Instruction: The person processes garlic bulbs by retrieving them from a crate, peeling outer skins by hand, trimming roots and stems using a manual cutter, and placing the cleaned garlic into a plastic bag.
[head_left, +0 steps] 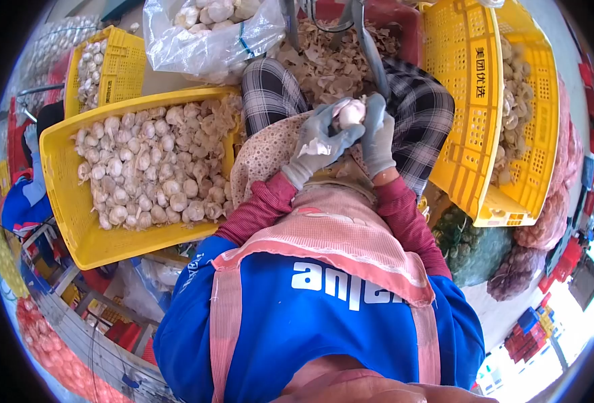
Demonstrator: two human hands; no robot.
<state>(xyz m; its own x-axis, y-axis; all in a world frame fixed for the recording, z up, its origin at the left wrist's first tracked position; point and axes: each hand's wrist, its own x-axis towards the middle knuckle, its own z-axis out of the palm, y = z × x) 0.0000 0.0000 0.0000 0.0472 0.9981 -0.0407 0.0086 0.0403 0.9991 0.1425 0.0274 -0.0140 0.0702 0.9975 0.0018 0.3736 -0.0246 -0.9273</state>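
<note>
Left hand (pixel 321 139) and right hand (pixel 378 134) curl fingers round a garlic bulb (pixel 350 113), probably light, firm, best gripped by its sides.

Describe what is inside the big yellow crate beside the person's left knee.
The crate holds many garlic bulbs, with loose dry skins near the knee. Whatever lies beneath that top layer is covered.

The crate (pixel 119 247) is yellow, the shirt (pixel 270 329) blue, the apron (pixel 324 232) pink, the trousers (pixel 421 101) plaid
</note>
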